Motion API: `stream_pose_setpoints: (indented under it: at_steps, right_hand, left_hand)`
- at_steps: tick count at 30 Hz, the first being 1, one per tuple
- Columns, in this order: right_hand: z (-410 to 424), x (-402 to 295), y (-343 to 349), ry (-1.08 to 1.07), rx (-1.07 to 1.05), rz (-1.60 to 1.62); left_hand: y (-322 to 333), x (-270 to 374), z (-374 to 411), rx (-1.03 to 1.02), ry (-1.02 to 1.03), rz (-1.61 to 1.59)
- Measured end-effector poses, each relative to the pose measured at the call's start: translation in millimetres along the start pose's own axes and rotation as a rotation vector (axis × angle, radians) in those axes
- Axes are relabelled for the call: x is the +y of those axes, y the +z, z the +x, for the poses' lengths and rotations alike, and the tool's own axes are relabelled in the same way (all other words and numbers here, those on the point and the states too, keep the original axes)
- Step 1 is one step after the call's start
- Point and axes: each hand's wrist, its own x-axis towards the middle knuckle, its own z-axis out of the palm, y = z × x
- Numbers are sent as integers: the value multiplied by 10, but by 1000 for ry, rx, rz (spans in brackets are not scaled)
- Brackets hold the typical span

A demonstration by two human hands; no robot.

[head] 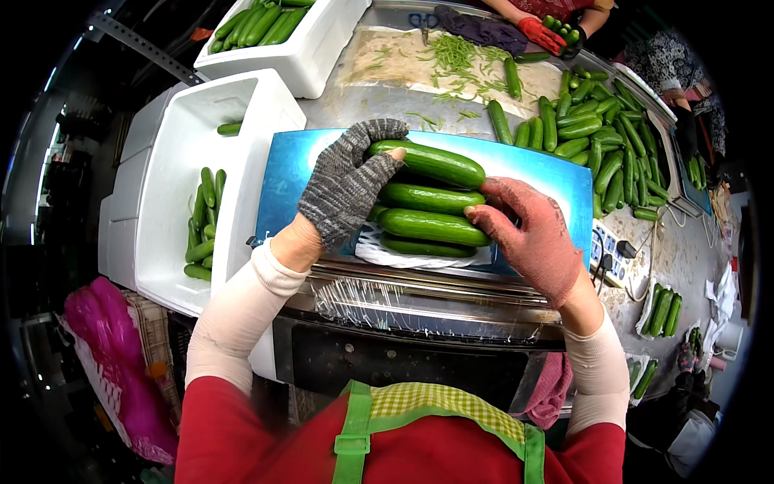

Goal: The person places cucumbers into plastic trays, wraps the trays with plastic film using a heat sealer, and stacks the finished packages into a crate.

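Note:
Several green cucumbers lie stacked side by side on a white foam net, over a blue-covered wrapping machine top. My left hand, in a grey knitted glove with a bare thumb tip, grips the left end of the uppermost cucumber. My right hand, in a worn pink glove, touches the right ends of the cucumbers with thumb and fingers. Just below the cucumbers, clear plastic film stretches over metal rollers. Part of the lowest cucumbers is hidden.
A white foam box with some cucumbers stands left; a fuller foam box is behind it. Cucumbers are heaped at right, near a power strip. Netted cucumber packs lie farther right. A co-worker's gloved hands hold small cucumbers at the top.

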Motion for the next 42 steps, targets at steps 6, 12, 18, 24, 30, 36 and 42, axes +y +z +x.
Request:
stream_pose_setpoints:
  at_steps: [6,12,18,24,30,36,42]
  right_hand:
    - [23,95,0,222,-42,322]
    - [11,18,70,280,14,334]
    - [-38,21,147,289,66,519]
    - [-79,-10,195,289,106,544]
    - [-66,-60,234,324,104,558]
    - [-198,12,271,195,176,449]
    - [-214,118,275,60,233,250]
  left_hand:
    - [17,-158,8,-43,42,-11]
    - [41,-156,0,-42,23,25]
    - [85,-167,-5,-11,21,-19]
    - [78,-194,-19,-6,75,17]
    - [106,-221,-48,10,83,-30]
    - [103,-158,-67,-12,54,-41]
    - [105,-162,-2,-56,140,114]
